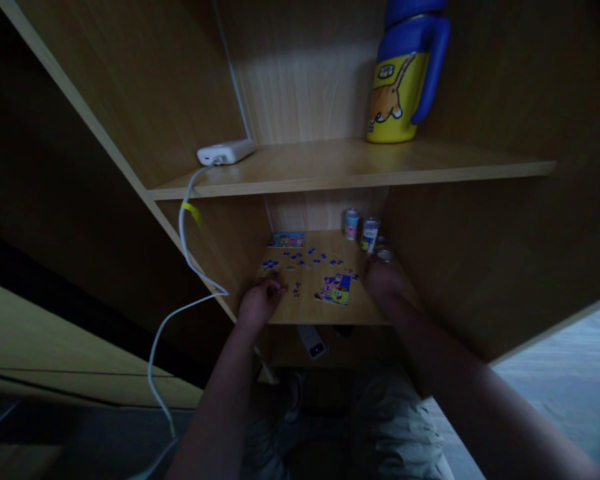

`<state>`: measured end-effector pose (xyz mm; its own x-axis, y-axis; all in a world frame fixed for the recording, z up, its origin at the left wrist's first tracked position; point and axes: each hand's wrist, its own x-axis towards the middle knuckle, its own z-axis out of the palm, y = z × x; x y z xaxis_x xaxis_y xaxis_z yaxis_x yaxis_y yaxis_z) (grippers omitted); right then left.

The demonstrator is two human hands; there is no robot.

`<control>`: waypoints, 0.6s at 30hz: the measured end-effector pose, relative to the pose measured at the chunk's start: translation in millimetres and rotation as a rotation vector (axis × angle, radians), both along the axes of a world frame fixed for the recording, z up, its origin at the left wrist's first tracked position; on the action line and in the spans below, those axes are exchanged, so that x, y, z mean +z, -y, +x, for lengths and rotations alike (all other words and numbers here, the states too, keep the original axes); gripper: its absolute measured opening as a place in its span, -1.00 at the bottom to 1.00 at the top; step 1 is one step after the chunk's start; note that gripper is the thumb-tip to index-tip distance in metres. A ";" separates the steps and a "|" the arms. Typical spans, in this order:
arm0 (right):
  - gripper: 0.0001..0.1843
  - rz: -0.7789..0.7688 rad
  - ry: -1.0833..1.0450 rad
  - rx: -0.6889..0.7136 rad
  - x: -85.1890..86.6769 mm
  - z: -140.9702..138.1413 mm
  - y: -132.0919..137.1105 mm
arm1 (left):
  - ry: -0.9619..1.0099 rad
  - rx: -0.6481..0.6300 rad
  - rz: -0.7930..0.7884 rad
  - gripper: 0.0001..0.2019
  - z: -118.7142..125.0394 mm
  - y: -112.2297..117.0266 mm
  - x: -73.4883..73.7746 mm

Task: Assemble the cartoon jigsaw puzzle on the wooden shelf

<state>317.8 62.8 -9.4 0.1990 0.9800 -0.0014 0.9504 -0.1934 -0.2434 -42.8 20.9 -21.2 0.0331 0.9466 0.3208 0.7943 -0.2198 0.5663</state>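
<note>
My left hand (261, 301) is over the left front of the lower shelf, its fingers pinched together; anything between them is too small to make out. Loose blue jigsaw pieces (271, 265) lie just beyond it, and a small cluster of pieces (297, 289) is to its right. A partly joined cartoon jigsaw (336, 291) lies between my hands. At the right side, my right hand (383, 280) is close to a small tin (384, 255). It is dark and blurred, its fingers hard to see, so I cannot tell whether it touches the tin.
Two printed tins, one pink and blue (351, 225) and one white and blue (369, 235), stand at the back right. A picture card (287, 240) lies back left. Above, the upper shelf (310, 167) holds a white power bank (226, 153) with a hanging cable (183, 233) and a blue-yellow bottle (397, 87).
</note>
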 end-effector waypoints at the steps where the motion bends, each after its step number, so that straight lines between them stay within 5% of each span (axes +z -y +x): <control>1: -0.47 0.005 -0.016 -0.005 1.2 1.9 -0.3 | 0.017 -0.009 0.002 -0.89 -0.6 -0.4 0.0; 18: -0.48 0.078 -0.088 0.086 3.4 7.8 2.9 | 0.498 -0.082 -0.128 -0.55 -15.6 -5.4 -8.3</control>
<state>325.7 59.9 -6.0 0.1163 0.9913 0.0614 0.9372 -0.0891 -0.3372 -58.4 26.3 -29.5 -0.0189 0.9799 0.1984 0.4046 -0.1739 0.8978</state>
